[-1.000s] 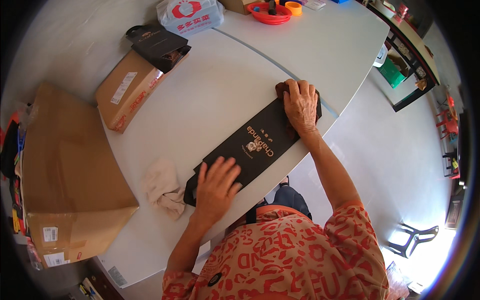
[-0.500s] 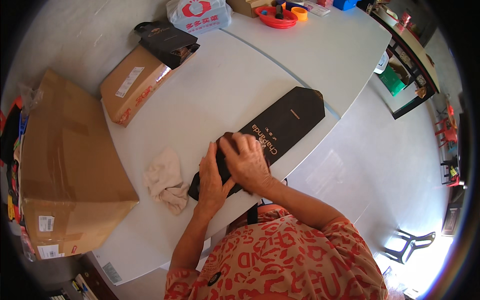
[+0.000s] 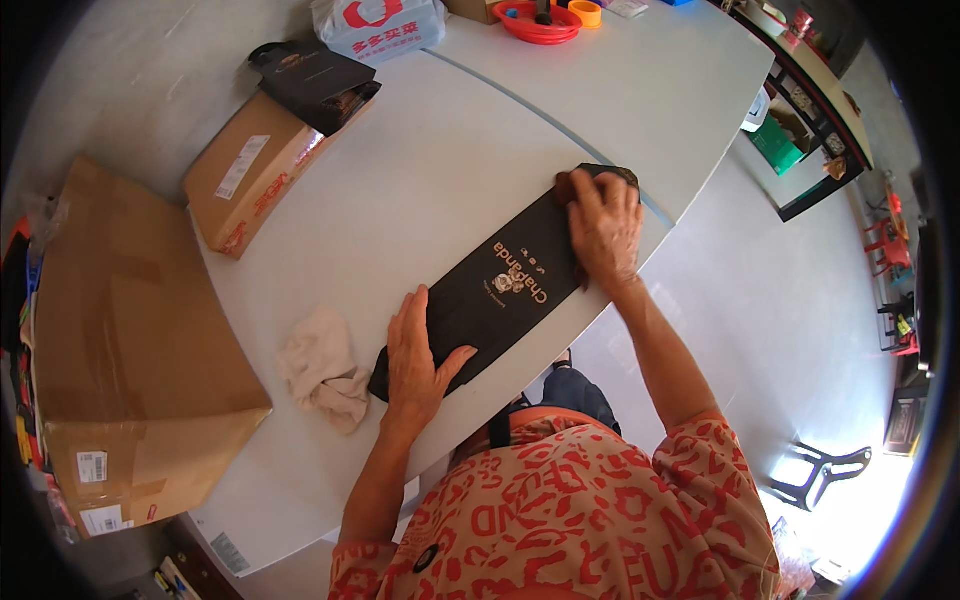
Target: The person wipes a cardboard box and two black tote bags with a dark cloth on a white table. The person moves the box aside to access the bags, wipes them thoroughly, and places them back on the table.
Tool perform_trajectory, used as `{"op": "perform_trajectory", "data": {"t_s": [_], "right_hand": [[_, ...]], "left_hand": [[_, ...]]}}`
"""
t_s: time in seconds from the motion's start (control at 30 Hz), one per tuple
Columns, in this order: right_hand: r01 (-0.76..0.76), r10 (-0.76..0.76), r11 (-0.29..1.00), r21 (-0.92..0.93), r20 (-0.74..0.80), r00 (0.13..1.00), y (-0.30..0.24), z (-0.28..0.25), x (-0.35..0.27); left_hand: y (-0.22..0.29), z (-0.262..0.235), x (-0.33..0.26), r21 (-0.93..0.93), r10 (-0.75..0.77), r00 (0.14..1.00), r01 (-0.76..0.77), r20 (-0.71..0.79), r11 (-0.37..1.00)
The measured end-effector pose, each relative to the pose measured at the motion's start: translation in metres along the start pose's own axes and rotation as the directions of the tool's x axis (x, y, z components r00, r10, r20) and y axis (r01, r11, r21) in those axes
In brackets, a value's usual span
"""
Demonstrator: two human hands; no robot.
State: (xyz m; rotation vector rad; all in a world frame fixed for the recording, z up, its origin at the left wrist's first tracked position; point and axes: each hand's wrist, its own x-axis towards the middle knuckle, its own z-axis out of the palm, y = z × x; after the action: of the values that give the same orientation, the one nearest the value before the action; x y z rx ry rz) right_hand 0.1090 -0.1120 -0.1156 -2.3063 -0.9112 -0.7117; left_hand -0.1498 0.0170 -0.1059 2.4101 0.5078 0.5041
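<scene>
A long flat black bag [image 3: 490, 315] with gold print lies slantwise on the white table [image 3: 390, 180], close to its front edge. My left hand [image 3: 415, 360] rests on the bag's near left end, fingers stretched out and thumb spread. At the bag's far right end, my right hand [image 3: 606, 235] presses down on a dark brown cloth [image 3: 565, 189]. Most of that cloth is hidden under the palm; bits of it stick out beside the fingers. A crumpled cream cloth [image 3: 328, 368] sits just left of the bag.
A big cardboard box [image 3: 140, 320] stands at the left. Behind it is a flatter carton [image 3: 250, 175] with a black paper bag [image 3: 315, 80] on top. A plastic bag [image 3: 385, 25] and a red basin [image 3: 540, 28] are at the back. A dark stool [image 3: 820, 470] stands on the floor.
My right hand has slid with the brown cloth from the bag's near part to its far right end. My left hand has stayed at the near end. The view has shifted slightly.
</scene>
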Motion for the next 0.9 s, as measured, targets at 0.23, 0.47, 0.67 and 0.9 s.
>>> {"op": "perform_trajectory", "data": {"t_s": [0.23,0.47,0.67,0.9], "right_hand": [[0.014,-0.015,0.998,0.055,0.010,1.000,-0.034,0.007,-0.013],[0.171,-0.487,0.686,0.707,0.271,0.830,-0.104,-0.010,-0.048],[0.238,-0.584,0.645,0.726,0.267,0.767,-0.129,0.006,-0.051],[0.229,-0.402,0.777,0.586,0.183,0.897,-0.145,0.030,-0.039]], "left_hand": [[0.004,-0.011,0.004,-0.310,-0.142,0.986,0.162,0.086,0.937],[-0.006,-0.013,0.002,-0.501,-0.124,0.989,0.147,0.079,0.853],[-0.002,-0.013,0.001,-0.561,-0.192,0.979,0.196,0.067,0.804],[-0.006,-0.012,0.003,-0.364,-0.135,0.990,0.135,0.026,0.921]]}}
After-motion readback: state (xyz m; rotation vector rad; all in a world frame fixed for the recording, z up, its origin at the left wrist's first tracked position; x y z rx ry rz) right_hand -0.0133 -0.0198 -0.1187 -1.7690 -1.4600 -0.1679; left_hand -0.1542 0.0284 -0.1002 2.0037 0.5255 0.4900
